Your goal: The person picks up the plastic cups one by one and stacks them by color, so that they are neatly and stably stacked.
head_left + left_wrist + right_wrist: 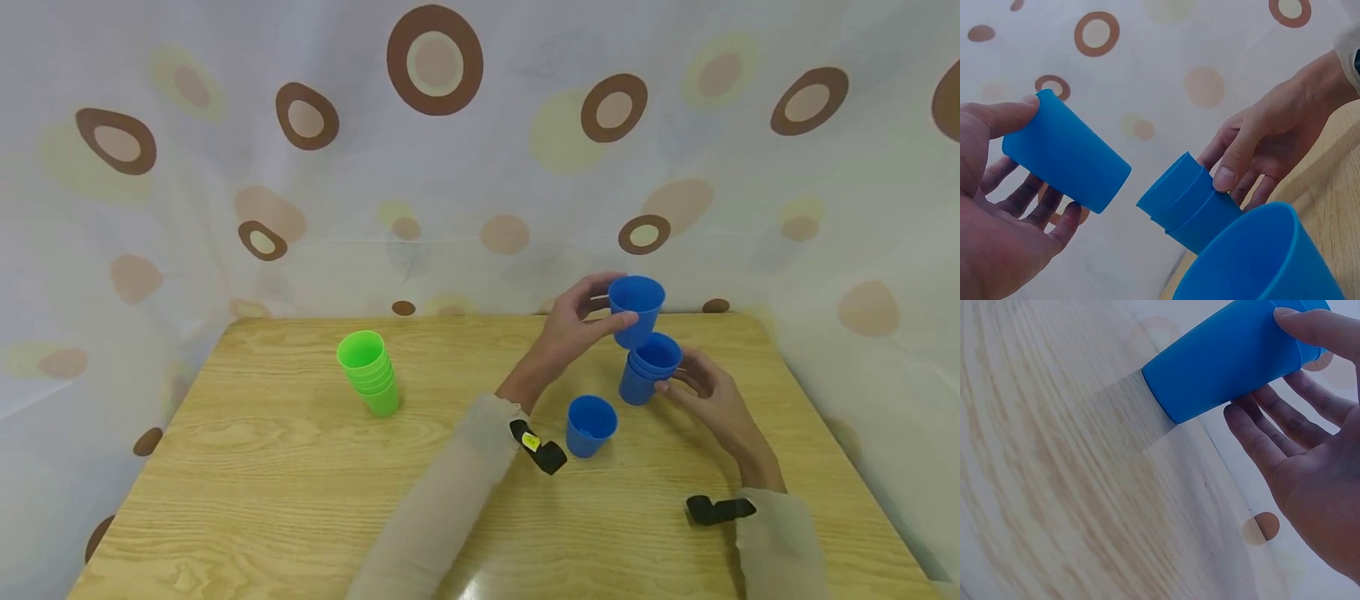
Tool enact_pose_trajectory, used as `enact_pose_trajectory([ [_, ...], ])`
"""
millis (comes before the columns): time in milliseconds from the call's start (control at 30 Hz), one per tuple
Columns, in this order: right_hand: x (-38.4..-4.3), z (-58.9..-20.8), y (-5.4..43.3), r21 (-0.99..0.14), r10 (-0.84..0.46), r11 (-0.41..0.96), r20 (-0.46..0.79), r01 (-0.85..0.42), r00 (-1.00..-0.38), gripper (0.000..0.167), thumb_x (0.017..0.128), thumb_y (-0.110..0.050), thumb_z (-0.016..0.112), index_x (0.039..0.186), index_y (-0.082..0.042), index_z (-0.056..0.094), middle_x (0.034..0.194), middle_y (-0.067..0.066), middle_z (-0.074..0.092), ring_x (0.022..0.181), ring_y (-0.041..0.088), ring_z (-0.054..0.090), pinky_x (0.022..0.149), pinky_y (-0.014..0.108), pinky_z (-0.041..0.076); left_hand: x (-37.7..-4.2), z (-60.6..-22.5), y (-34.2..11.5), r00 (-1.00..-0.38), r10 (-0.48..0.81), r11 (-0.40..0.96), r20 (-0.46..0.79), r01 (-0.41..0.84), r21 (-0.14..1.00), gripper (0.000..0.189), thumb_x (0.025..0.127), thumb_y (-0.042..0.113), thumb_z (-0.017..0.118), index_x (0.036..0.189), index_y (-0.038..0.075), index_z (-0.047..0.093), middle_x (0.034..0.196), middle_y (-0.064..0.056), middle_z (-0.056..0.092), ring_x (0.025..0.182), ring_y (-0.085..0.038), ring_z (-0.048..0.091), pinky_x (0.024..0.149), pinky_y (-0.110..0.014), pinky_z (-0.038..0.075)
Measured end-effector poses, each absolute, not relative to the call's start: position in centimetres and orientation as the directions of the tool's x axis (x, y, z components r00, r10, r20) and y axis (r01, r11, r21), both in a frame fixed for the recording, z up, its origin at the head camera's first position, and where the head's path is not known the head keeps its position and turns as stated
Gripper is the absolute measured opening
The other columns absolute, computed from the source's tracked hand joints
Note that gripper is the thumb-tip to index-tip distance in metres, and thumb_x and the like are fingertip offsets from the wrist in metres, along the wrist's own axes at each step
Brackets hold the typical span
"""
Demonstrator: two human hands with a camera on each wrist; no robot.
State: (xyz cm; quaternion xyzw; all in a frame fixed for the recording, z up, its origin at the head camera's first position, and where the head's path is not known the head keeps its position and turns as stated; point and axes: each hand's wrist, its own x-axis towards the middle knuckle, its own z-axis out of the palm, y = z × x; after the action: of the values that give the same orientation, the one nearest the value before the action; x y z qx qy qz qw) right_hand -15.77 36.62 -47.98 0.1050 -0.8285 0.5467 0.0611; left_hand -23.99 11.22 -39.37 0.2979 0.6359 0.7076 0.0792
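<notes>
My left hand (567, 329) holds a blue cup (636, 325) in the air, thumb on the near side and fingers on the far side. Just below that cup stands a stack of nested blue cups (640, 385) on the table. The left wrist view shows the held cup (1066, 153) tilted and apart from the stack (1207, 219). My right hand (712, 408) grips the stack from the right, its thumb (1319, 331) against the side near the rims. Another blue cup (588, 433) stands alone, mouth up, nearer to me.
A stack of nested bright green cups (375, 383) stands on the left half of the wooden table (247, 475). A pale curtain (510, 183) with brown and yellow spots hangs behind the table and along both sides.
</notes>
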Motion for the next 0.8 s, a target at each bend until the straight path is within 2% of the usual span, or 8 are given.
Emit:
enact_pose_trajectory([
  [333,-15.7,-47.7,36.8,-0.899,-0.105,0.364,0.221,-0.244,-0.970,0.057,0.101,-0.006,0.065,0.153,-0.006,0.042,0.142,-0.006,0.055,0.125,0.005,0.053,0.103,0.015,0.044,-24.2,-39.4,12.7,-0.793,0.522,-0.221,0.313,0.229,0.948,0.053,0.098,0.010,0.070,0.148,0.014,0.052,0.140,-0.003,0.059,0.124,-0.010,0.059,0.099,-0.027,0.052],
  [800,-15.8,-47.8,36.3,-0.899,-0.110,0.366,0.217,-0.242,-0.970,0.057,0.101,-0.007,0.066,0.153,-0.007,0.043,0.142,-0.005,0.055,0.125,0.005,0.053,0.103,0.015,0.044,-24.0,-40.8,12.9,-0.775,0.571,-0.158,0.271,0.220,0.962,0.054,0.097,0.012,0.072,0.148,0.013,0.052,0.140,-0.001,0.060,0.123,-0.008,0.059,0.098,-0.024,0.052],
])
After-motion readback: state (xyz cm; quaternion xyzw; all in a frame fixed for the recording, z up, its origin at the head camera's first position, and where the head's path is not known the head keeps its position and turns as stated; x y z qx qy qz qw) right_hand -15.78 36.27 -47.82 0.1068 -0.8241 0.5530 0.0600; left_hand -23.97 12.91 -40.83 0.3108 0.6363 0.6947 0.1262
